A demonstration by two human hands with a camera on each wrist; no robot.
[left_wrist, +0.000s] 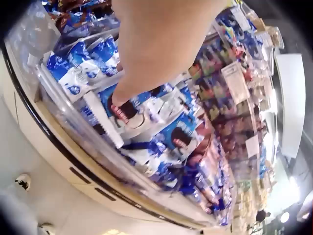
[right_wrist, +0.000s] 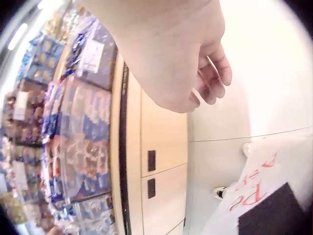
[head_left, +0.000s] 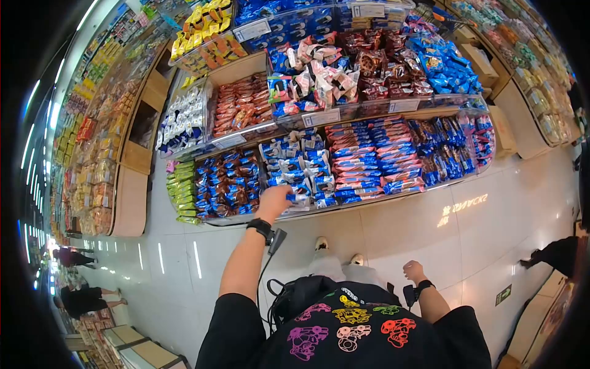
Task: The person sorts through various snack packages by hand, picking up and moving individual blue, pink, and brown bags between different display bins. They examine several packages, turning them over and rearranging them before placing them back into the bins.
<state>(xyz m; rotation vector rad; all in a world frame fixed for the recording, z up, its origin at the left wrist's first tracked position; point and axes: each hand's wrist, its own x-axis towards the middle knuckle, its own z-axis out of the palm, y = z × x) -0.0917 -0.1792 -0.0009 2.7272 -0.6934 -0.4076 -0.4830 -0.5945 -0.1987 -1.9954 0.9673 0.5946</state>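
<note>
Left of centre in the head view, the left hand (head_left: pixel 273 201) stretches over the clear front wall (left_wrist: pixel 73 129) into the blue-and-white biscuit packets (head_left: pixel 301 169). The arm is extended, likely because the bin sits deep, and its fingertips touch 1 packet, though I cannot tell if they clamp it. Brown packets (head_left: pixel 230 184) crowd the bin to the left, while at lower right the right hand (head_left: pixel 413 269) hangs loosely curled, holding nothing, beside the wooden cabinet (right_wrist: pixel 164 147).

left hand (head_left: pixel 275 200) fingers: hidden from us among the blue-and-white packets (head_left: pixel 296 170), grip unclear
price labels (head_left: pixel 321 117): too small for us to read
right hand (right_wrist: pixel 181 58): cut off at top edge
</note>
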